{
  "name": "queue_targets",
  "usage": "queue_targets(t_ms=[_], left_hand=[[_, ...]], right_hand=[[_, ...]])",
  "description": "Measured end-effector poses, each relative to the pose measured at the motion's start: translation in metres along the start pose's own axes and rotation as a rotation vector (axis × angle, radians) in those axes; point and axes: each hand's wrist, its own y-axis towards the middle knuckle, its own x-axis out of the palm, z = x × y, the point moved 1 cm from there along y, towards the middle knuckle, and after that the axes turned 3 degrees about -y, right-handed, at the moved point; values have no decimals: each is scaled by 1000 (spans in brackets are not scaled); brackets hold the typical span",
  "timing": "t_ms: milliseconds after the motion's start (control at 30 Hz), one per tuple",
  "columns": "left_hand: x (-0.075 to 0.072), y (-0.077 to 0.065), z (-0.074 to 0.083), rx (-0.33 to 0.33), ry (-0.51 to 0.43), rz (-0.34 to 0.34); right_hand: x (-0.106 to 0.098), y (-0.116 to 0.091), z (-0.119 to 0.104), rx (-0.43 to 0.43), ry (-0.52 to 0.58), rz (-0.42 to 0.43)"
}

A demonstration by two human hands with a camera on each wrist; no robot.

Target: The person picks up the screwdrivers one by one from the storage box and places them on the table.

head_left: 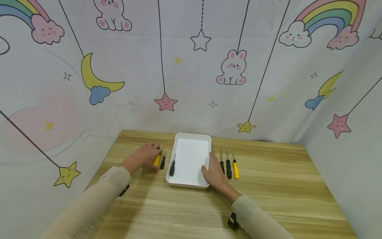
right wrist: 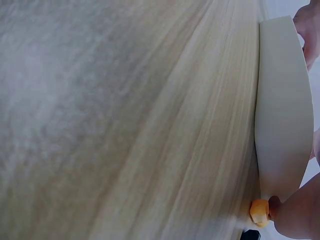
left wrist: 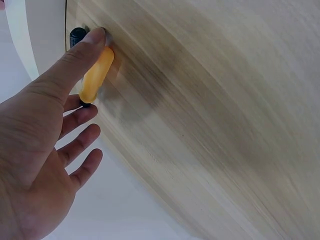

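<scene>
My left hand [head_left: 147,155] reaches over a yellow-handled screwdriver [left wrist: 97,75] left of the tray. Its thumb lies by the handle's butt end and its fingertips near the black collar, the other fingers spread loosely. Beside this lies a black screwdriver [head_left: 162,162]. The white tray [head_left: 188,185] holds one dark-handled screwdriver [head_left: 172,168] along its left side. My right hand [head_left: 215,172] grips the tray's right wall, thumb over the inside and fingers outside. By those fingers, an orange-yellow handle [right wrist: 260,212] shows in the right wrist view; the hand partly hides the tools there.
Right of the tray lie two black screwdrivers [head_left: 228,168] [head_left: 222,166] and a yellow screwdriver [head_left: 235,170], side by side. The wooden table [head_left: 167,212] ends at a patterned cloth [head_left: 134,109] behind. Small black items [head_left: 232,221] show by both sleeves.
</scene>
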Motion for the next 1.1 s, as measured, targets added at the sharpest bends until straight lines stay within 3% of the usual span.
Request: queue_targets(t_ms=[467, 1100], left_hand=[[7, 5, -3, -19, -27, -30], [6, 0, -6, -25, -112, -41]], right_hand=[[-2, -1, -2, -4, 0, 3], [-3, -2, -2, -16, -10, 17]])
